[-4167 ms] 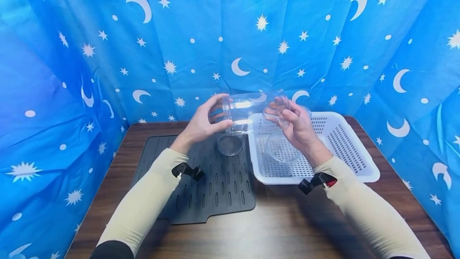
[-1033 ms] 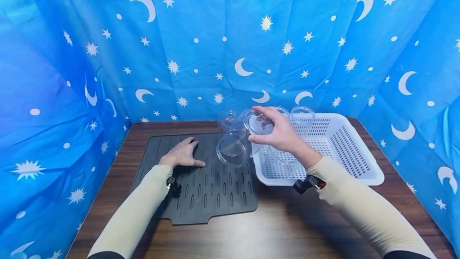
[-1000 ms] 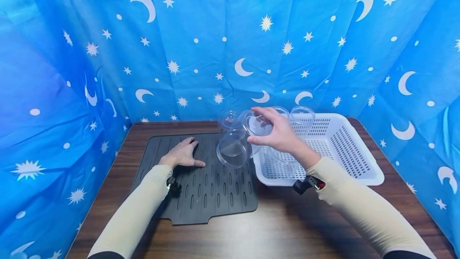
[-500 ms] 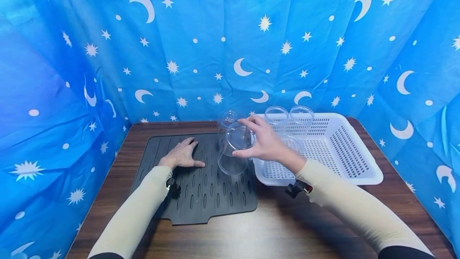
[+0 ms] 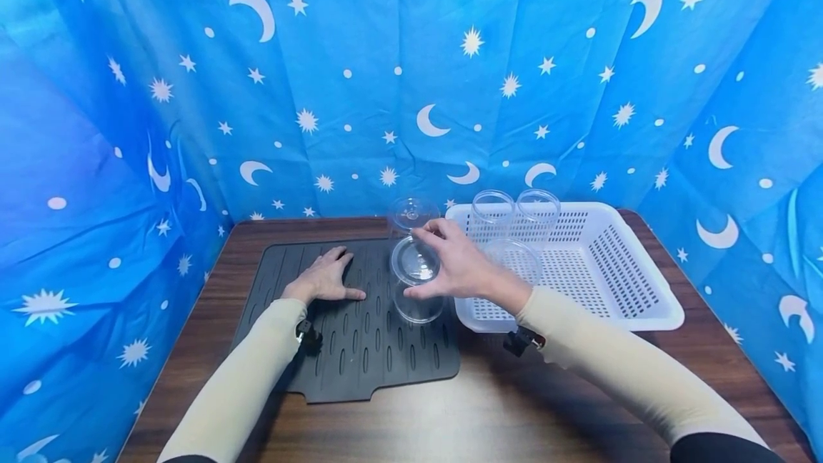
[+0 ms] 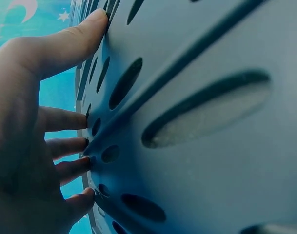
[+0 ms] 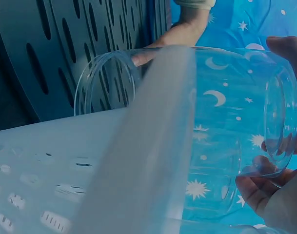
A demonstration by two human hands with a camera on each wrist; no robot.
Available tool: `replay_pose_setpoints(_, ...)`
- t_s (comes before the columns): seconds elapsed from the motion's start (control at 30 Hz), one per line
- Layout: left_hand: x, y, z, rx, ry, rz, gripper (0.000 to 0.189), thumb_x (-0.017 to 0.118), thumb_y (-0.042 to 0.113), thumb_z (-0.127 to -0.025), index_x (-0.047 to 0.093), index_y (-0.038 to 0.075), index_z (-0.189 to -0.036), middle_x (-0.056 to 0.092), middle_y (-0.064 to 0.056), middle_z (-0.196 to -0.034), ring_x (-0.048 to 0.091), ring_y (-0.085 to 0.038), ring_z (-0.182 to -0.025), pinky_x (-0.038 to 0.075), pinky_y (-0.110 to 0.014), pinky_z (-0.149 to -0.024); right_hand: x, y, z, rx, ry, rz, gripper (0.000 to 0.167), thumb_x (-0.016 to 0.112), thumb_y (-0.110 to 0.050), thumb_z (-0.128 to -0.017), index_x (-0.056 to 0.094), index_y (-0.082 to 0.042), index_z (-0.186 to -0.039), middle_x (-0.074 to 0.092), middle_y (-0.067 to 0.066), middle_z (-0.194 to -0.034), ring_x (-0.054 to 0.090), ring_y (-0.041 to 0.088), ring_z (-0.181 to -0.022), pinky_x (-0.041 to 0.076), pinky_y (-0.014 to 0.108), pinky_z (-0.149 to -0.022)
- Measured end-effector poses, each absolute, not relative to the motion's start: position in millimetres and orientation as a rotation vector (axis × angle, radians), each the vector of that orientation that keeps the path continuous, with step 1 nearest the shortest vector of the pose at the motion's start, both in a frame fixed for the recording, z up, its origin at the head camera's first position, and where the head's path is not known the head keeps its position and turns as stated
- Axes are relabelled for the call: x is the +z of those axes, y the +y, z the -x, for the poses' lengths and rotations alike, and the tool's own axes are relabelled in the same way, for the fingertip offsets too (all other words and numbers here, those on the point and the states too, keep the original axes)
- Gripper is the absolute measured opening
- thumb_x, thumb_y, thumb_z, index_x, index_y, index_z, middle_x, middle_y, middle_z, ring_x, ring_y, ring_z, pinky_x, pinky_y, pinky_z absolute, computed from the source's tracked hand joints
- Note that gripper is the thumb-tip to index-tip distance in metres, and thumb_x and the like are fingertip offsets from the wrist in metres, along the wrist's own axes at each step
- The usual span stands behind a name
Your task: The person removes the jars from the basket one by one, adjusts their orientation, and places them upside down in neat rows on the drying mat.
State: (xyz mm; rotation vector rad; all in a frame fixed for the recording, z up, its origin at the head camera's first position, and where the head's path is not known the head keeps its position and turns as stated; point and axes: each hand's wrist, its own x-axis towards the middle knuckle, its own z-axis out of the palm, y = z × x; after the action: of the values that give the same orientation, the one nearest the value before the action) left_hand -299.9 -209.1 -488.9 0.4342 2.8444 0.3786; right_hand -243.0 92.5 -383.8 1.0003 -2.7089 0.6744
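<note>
My right hand (image 5: 459, 266) grips a clear plastic jar (image 5: 418, 300) around its closed end, which faces up. The jar stands nearly upright over the right part of the black mat (image 5: 360, 359), its ringed rim down at the mat. In the right wrist view, the same clear jar (image 7: 221, 97) shows thumb and fingers on both sides of its base. My left hand (image 5: 321, 277) lies on the mat to the left with fingers spread. In the left wrist view, the left fingertips (image 6: 82, 161) press against the slotted mat. A second clear jar (image 5: 411, 214) stands just behind the held one.
A white perforated basket (image 5: 662, 306) sits right of the mat, with several clear jars (image 5: 539, 207) inside at its left side. Its near-left rim lies close under the right forearm. Blue star-patterned cloth (image 5: 360, 34) walls the back and sides of the wooden table (image 5: 450, 420).
The left hand earlier held the jar too, then moved onto the mat and stays there. The right hand has carried the jar left and down, turning it from sideways to nearly upright.
</note>
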Motion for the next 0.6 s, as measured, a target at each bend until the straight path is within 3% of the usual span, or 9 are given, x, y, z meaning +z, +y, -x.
replay_pose_setpoints(0.6, -488.6, -208.0, 299.8, 0.363, 2.848, -0.427, 0.104, 0.071, 0.063, -0.077, 0.032, 0.003, -0.152, 0.019, -0.02, -0.161, 0.017, -0.041, -0.147, 0.018, -0.057, -0.118, -389.0, 86.1, 248.7, 0.605, -2.762, -0.951, 0.101, 0.08, -0.066, -0.062, 0.053, -0.009, -0.141, 0.051, 0.011, -0.126, 0.048, 0.025, -0.113, 0.049, 0.04, -0.091)
